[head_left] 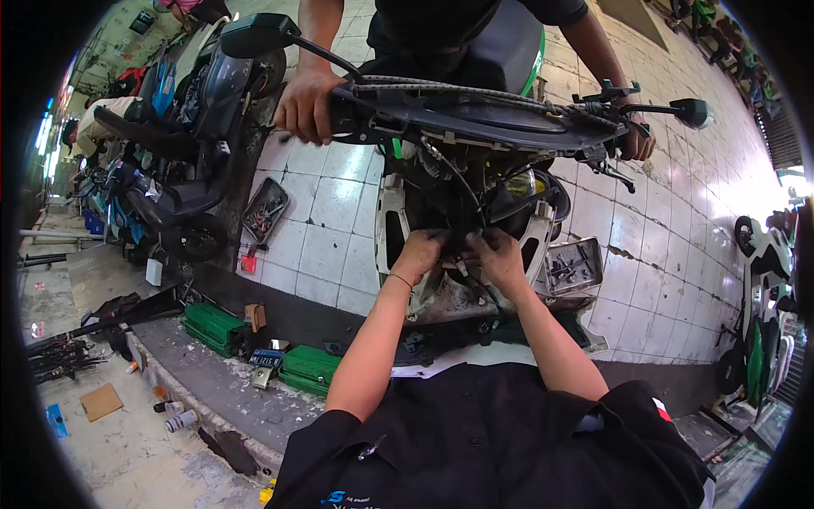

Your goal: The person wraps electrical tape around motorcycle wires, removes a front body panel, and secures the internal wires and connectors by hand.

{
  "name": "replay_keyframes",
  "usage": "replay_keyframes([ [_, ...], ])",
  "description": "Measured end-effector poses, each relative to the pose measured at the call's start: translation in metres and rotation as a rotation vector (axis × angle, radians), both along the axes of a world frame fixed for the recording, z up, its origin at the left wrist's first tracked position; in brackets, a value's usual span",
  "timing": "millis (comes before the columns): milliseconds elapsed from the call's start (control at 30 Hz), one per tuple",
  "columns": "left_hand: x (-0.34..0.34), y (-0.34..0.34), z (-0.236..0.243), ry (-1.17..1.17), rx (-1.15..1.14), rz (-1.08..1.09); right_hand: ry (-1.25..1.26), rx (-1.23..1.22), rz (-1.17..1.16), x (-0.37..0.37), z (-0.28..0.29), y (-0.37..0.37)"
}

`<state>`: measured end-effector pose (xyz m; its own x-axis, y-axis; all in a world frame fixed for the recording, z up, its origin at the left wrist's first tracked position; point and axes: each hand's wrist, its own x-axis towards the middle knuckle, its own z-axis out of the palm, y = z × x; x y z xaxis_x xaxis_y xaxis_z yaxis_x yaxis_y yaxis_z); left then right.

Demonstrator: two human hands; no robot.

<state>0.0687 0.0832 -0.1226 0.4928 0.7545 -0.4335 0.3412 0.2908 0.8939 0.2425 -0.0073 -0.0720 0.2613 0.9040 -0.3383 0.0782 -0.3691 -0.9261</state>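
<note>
In front of me stands a motor scooter with its front panels off, its dark handlebar cover (475,119) on the far side. Both my hands reach into the opened front, among black cables (462,187) and wiring. My left hand (421,253) has its fingers bent closed at the dark parts in the middle. Close beside it, my right hand (502,261) is pinched in the same way. What the fingertips hold is too dark and small to name. Below them is a dirty, pale body part (441,297) of the scooter.
Another person's hands (309,106) grip the handlebar ends. Metal trays with small parts lie left (265,210) and right (574,266). Green toolboxes (309,369) stand on the ledge at lower left. Other scooters (199,161) line the left; a white-green one (759,314) stands right.
</note>
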Motion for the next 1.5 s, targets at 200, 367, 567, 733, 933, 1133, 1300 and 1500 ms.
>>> replay_keyframes([
  [200, 0.018, -0.006, 0.028, 0.028, -0.031, 0.025, 0.334, -0.151, -0.168, 0.013, -0.006, 0.003],
  [367, 0.010, -0.004, 0.012, 0.052, 0.116, -0.014, 0.064, -0.203, -0.090, 0.013, 0.012, 0.001],
  [567, 0.009, -0.007, 0.017, -0.006, 0.041, 0.002, -0.152, -0.297, 0.012, 0.012, 0.044, -0.002],
  [733, 0.008, -0.013, 0.026, -0.105, -0.010, -0.036, -0.031, -0.289, 0.019, 0.019, 0.028, -0.002],
  [933, 0.006, -0.017, 0.026, -0.030, 0.116, -0.117, 0.037, -0.358, 0.069, 0.022, 0.007, 0.001],
  [1133, 0.007, -0.014, 0.030, -0.104, -0.030, -0.135, -0.235, -0.202, 0.108, 0.024, -0.031, -0.001],
  [1300, 0.004, -0.016, 0.034, 0.062, 0.006, -0.162, -0.298, -0.186, 0.032, -0.006, -0.012, -0.017],
  [1500, 0.003, -0.020, 0.024, 0.207, 0.174, -0.143, -0.444, -0.008, 0.028, 0.000, -0.017, -0.018],
])
